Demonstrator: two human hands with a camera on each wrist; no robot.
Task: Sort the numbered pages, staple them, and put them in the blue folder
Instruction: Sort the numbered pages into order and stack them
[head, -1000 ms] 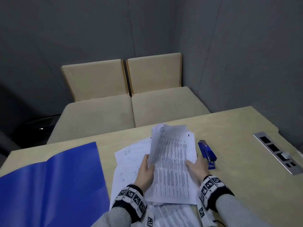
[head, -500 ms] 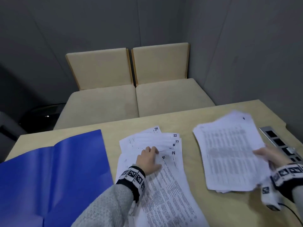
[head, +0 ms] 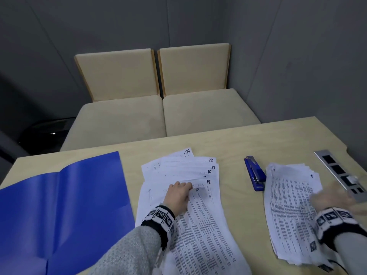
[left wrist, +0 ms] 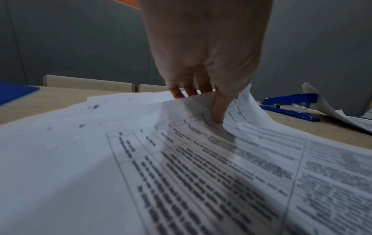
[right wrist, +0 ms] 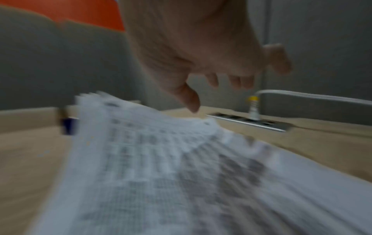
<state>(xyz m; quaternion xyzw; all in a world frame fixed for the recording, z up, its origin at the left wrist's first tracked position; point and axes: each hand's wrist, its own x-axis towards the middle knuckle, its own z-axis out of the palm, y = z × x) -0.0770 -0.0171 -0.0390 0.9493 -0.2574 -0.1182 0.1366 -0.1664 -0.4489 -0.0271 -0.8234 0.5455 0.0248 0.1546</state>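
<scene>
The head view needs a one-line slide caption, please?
Left hand on fanned pages, stapler between two paper piles.

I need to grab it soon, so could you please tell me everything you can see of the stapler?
The stapler is blue, seemingly plastic, with a silvery metal part between its top arm and base. It is closed and lies flat on the table, its length running away from the person. It sits between the fanned pages and the right stack, whose edge nearly reaches it; contact cannot be told. Neither hand touches it.
</scene>
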